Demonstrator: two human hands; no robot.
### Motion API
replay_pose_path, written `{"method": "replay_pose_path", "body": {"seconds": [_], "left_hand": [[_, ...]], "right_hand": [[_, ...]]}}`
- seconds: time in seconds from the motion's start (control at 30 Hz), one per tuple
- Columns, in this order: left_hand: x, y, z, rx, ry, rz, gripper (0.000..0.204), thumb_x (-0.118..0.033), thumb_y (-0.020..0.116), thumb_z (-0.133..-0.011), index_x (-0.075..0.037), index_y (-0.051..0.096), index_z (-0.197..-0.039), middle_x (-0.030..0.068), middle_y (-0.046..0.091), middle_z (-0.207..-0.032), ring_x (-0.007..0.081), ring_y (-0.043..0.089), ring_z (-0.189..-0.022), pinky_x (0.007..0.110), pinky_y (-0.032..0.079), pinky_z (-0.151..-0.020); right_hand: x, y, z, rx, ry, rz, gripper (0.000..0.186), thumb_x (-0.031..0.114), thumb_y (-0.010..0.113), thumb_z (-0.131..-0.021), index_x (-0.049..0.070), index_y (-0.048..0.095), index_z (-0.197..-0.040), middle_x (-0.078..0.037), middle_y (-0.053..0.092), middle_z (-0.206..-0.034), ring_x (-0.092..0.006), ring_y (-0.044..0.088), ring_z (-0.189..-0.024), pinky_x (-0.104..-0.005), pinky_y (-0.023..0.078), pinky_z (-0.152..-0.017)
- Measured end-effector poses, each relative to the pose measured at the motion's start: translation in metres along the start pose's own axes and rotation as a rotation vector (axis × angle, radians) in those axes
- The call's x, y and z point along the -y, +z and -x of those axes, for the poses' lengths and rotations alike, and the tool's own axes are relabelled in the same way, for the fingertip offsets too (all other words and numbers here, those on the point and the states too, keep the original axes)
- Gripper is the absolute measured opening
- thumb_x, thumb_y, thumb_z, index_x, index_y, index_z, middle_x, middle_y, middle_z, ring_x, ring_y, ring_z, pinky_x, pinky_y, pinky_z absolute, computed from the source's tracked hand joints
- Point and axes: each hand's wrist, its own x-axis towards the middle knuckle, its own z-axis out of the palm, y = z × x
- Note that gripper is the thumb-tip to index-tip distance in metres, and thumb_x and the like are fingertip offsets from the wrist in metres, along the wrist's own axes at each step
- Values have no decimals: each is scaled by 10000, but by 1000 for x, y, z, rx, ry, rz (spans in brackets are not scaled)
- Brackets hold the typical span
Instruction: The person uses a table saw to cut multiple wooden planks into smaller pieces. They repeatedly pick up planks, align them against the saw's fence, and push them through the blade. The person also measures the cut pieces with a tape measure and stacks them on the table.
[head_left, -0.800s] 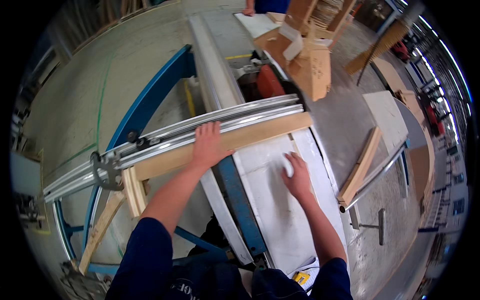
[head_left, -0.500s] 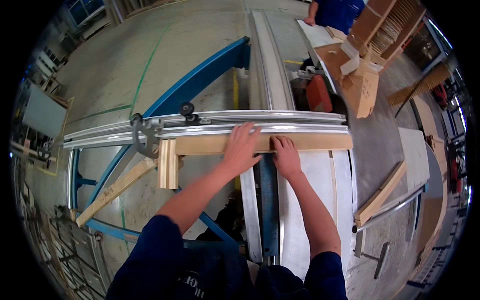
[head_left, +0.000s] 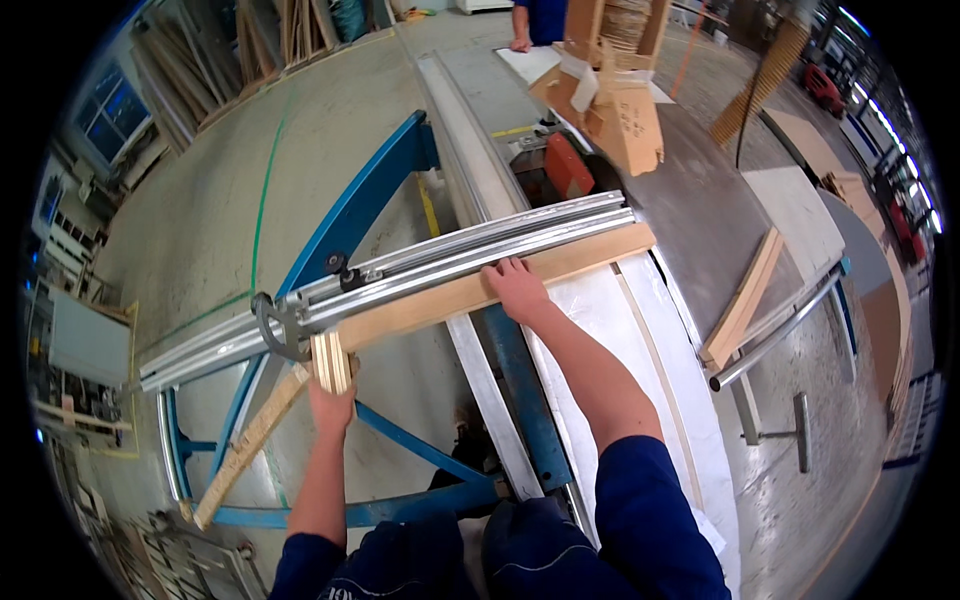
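Observation:
A long, pale wooden plank (head_left: 420, 305) lies against the near side of a silver metal fence (head_left: 470, 250). At its left end is a short block of striped, layered wood (head_left: 331, 362), which looks like plywood and sits crosswise. My left hand (head_left: 333, 407) is closed round the near end of this block, its fingers partly hidden beneath. Along the plank's middle, my right hand (head_left: 520, 290) grips it with fingers bent over the far edge. Just beyond the block, a dark curved clamp-like stop (head_left: 277, 327) is mounted at the fence.
The fence spans a blue frame (head_left: 365, 205) and a white sliding table (head_left: 610, 350). Beyond its right end sits a red saw guard (head_left: 568, 166). Cardboard (head_left: 630, 125) and a wooden offcut (head_left: 743, 300) rest on the grey machine table (head_left: 690, 210). A co-worker's hand (head_left: 521, 44) is at the far side.
My left hand has left the plank's middle and moved left onto the layered block. My right hand still holds the plank. The whole view has turned, so the fence now slants.

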Motion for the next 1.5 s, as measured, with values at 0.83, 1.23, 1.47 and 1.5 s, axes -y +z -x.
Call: {"method": "replay_pose_path", "body": {"seconds": [0.83, 1.23, 1.47, 1.5], "left_hand": [[20, -47, 102, 760, 198, 294, 778, -122, 821, -857, 48, 416, -1499, 249, 580, -1347, 347, 606, -1195, 442, 471, -1043], [-59, 5, 191, 1030, 683, 104, 821, -202, 879, -815, 10, 440, -1476, 237, 593, -1362, 365, 611, -1192, 452, 472, -1021], [-134, 56, 251, 986, 925, 85, 813, -261, 896, -746, 34, 501, -1393, 245, 592, -1285, 385, 588, -1202, 462, 464, -1035], [-146, 67, 260, 949, 954, 17, 815, -266, 896, -742, 34, 503, -1391, 250, 579, -1279, 402, 572, -1206, 471, 460, -1039]], "right_hand": [[176, -177, 322, -299, 373, 405, 286, 161, 684, -870, 204, 642, -1149, 2, 661, -1033, -235, 615, -1032, -362, 479, -939], [250, -211, 569, -473, 882, 436, 382, 107, 604, -915, 185, 612, -1290, -24, 660, -1168, -273, 602, -1081, -408, 465, -1011], [261, -216, 734, -321, 1082, 349, 471, 46, 598, -896, 157, 594, -1354, -39, 649, -1247, -289, 594, -1167, -410, 455, -1083], [261, -218, 762, -323, 1080, 339, 483, 32, 595, -889, 142, 589, -1360, -51, 648, -1246, -301, 592, -1184, -412, 457, -1085]]}}
